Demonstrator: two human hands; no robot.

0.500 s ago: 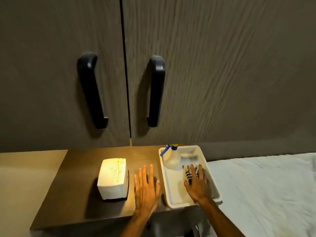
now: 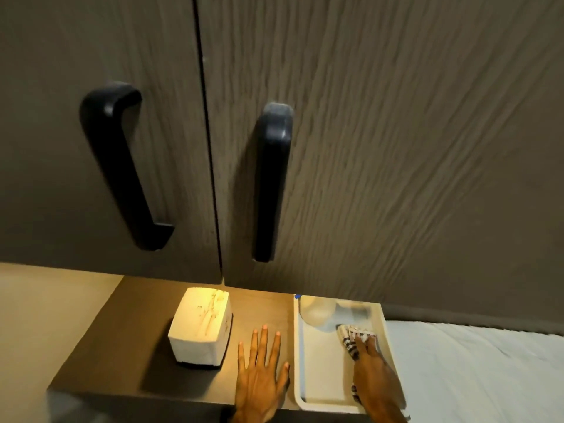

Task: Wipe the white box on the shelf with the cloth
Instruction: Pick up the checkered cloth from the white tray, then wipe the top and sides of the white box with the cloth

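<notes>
The white box [image 2: 200,326], with faint scribble marks on its lit top, stands on the brown shelf [image 2: 122,346] under the cupboard. My left hand [image 2: 261,374] lies flat and open on the shelf just right of the box, fingers spread. A black-and-white striped cloth [image 2: 351,338] lies in the white tray [image 2: 317,401] at the shelf's right end. My right hand [image 2: 370,370] is inside the tray with its fingers closed over the cloth; part of the cloth is hidden under the hand.
A translucent spray bottle [image 2: 316,309] with a blue trigger sits at the tray's far end. Two cupboard doors with black handles [image 2: 268,181] hang right above the shelf. A white bed sheet [image 2: 482,374] lies to the right, a beige wall to the left.
My right hand has slid right and closed its fingers on the striped cloth in the tray. The left hand stays flat on the shelf. The head camera has moved closer.
</notes>
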